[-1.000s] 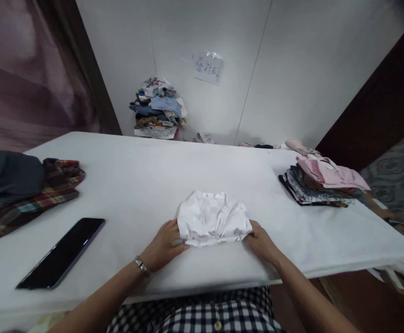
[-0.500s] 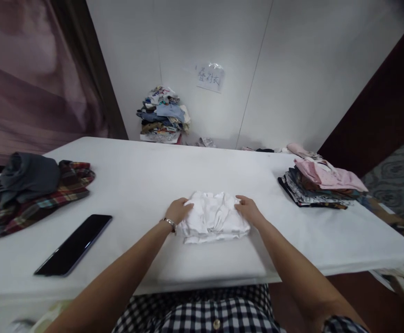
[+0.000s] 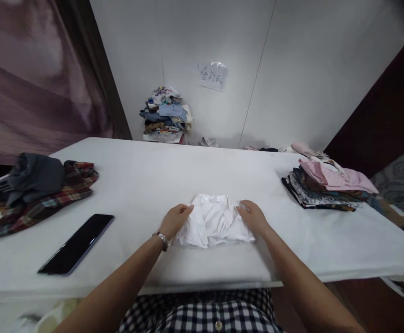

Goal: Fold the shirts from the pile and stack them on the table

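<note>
Since the previous half second, both my hands had drawn slightly nearer to me along the folded white garment, which lay on the white table directly before me. My left hand curled loosely over its left edge; my right hand rested flat-fingered on its right edge. A black phone lay to the left, near plaid and grey clothes. A folded stack sat right.
</note>
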{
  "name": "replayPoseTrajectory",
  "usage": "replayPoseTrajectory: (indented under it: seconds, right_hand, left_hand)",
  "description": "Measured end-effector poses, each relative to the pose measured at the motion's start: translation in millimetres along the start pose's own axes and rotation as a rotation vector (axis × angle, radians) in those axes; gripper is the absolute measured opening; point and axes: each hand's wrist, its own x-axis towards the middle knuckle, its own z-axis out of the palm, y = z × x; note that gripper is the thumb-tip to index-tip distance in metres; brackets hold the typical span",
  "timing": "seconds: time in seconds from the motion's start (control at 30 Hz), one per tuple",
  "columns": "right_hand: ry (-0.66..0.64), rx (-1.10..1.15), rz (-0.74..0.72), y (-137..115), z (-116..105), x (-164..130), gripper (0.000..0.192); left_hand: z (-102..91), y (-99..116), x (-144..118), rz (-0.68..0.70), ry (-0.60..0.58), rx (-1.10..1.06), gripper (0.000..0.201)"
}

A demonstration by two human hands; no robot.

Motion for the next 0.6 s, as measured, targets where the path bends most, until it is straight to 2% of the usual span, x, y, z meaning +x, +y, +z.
replayPoseTrajectory:
  seconds: [0.13,0.23,0.37,0.43,0.5,0.6]
  right_hand:
    - [-0.052,0.043,-0.064,-14.8,6.4,8.6,0.021]
    - [-0.025,0.171,-0.105,-15.6,10.7,9.2,0.024]
    - [-0.149,0.104,-0.155,-6.3,14.9,7.9,0.027]
    - [-0.205,0.058,-0.185,-2.7,14.7,7.3,0.029]
    - [-0.157,0.068,-0.149,-3.6,10.9,4.0,0.029]
    - [0.031,0.188,-0.103,-14.5,-2.2,-12.5,0.028]
  left_hand:
    - [10.6,7.4,7.8,0.017,0.093,0.010,0.033]
    - [21.1,5.1,10.1,0.003,0.180,0.039,0.033]
    - [30.1,-0.8,9.4,0.004,0.129,0.110,0.017]
    - [29.3,-1.3,9.9,0.003,0.110,0.130,0.017]
    - [23.4,-0.7,9.9,-0.015,0.114,0.127,0.023]
    - [7.3,-2.0,1.2,-0.041,0.141,0.103,0.037]
